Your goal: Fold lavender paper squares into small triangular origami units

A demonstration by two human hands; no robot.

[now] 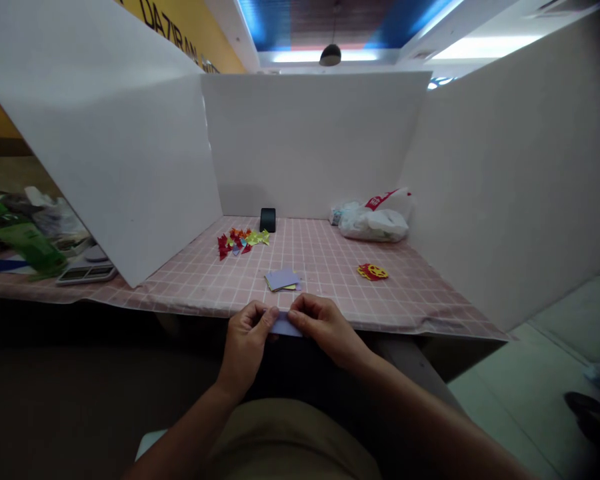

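A small lilac paper (286,325) is pinched between both hands just off the table's front edge. My left hand (247,340) has thumb and fingers closed on its left end, and my right hand (325,327) grips its upper right part. Just beyond them lies a small stack of paper squares (282,279), lilac on top with yellow showing beneath. Red and yellow cut-out shapes (373,271) rest together on the right. Farther back on the left is a loose pile of red, orange, yellow-green and blue paper pieces (241,241).
White panels (315,143) stand around the pink checked table (310,250). A black phone-like object (268,219) is at the back, with a white plastic bag (375,221) at back right. Outside the left panel are a green bottle (27,241) and a scale (87,273).
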